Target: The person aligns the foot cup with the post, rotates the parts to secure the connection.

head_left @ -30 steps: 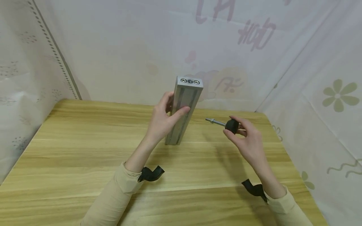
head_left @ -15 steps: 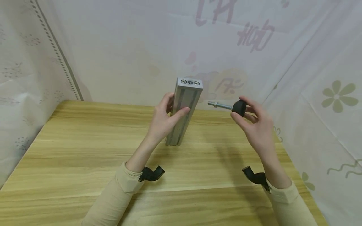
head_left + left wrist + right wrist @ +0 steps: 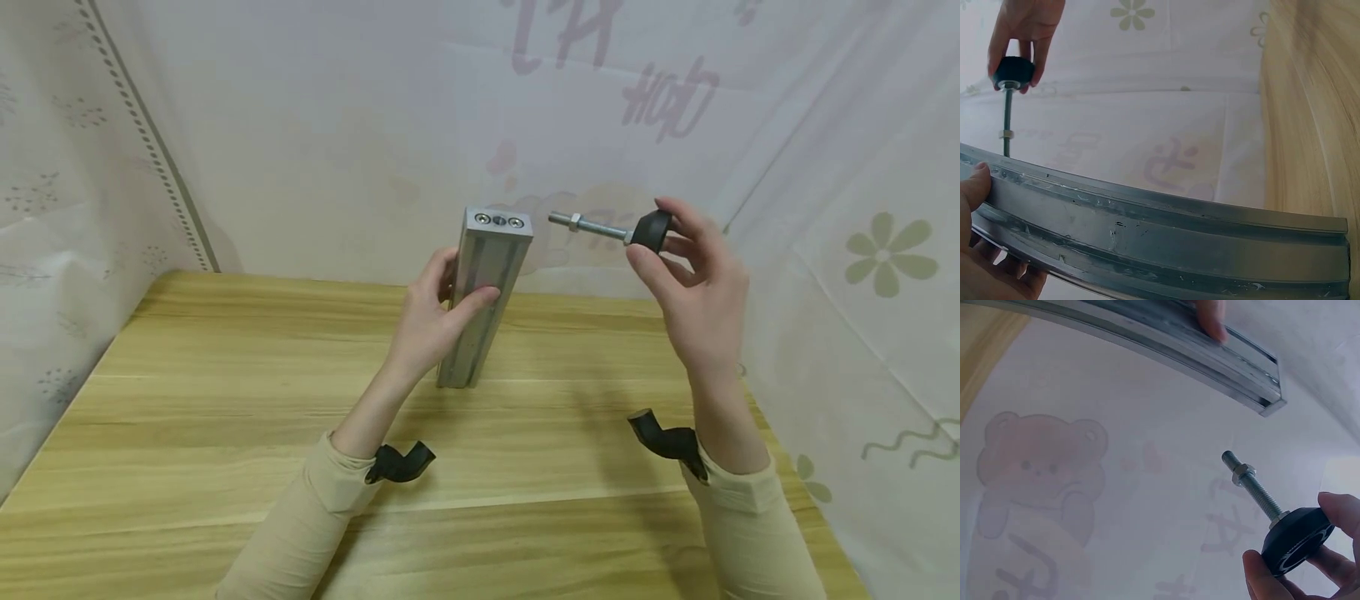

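Black and round, a knob (image 3: 651, 230) was pinched by the fingers of the right hand (image 3: 703, 292). Its bolt (image 3: 603, 229) stuck out near the metal bar (image 3: 489, 265). The left hand (image 3: 435, 317) gripped that bar, which stood on the bench (image 3: 300, 417).

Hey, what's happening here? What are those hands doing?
A person is holding two things at a wooden table. The left hand grips a long metal bar, roughly upright. The right hand pinches the black base of a threaded rod, which has a nut near its tip. The rod points toward the bar's top end, but the two aren't touching.
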The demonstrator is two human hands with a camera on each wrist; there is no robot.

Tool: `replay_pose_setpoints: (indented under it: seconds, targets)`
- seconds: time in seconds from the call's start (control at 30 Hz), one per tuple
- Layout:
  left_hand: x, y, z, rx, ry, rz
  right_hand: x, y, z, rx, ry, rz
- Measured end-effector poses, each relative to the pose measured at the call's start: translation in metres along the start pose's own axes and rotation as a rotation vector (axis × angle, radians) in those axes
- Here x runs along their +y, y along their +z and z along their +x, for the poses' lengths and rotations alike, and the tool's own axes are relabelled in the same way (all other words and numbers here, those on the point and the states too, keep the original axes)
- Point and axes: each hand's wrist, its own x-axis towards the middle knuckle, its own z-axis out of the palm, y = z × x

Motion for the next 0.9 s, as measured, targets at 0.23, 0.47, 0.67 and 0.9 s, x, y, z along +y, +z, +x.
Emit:
replay_pose_setpoints:
  seconds: [0.23, 0.47, 0.67, 0.9]
  targets:
    - [-0.001, 0.0, 0.0, 0.0, 0.005, 0.005, -0.017, 0.004, 0.02, 0.005, -0.064, 0.167]
    - [-0.002, 0.001, -0.003, -0.009, 0.002, 0.013, -0.035, 0.005, 0.039, -0.045, -0.167, 0.229]
    - [-0.002, 0.0, -0.004, -0.009, -0.001, 0.018, -0.048, 0.01, 0.055, -0.085, -0.191, 0.226]
    - [-0.002, 0.001, -0.004, -0.005, -0.004, 0.016, -0.058, 0.012, 0.067, -0.152, -0.223, 0.213]
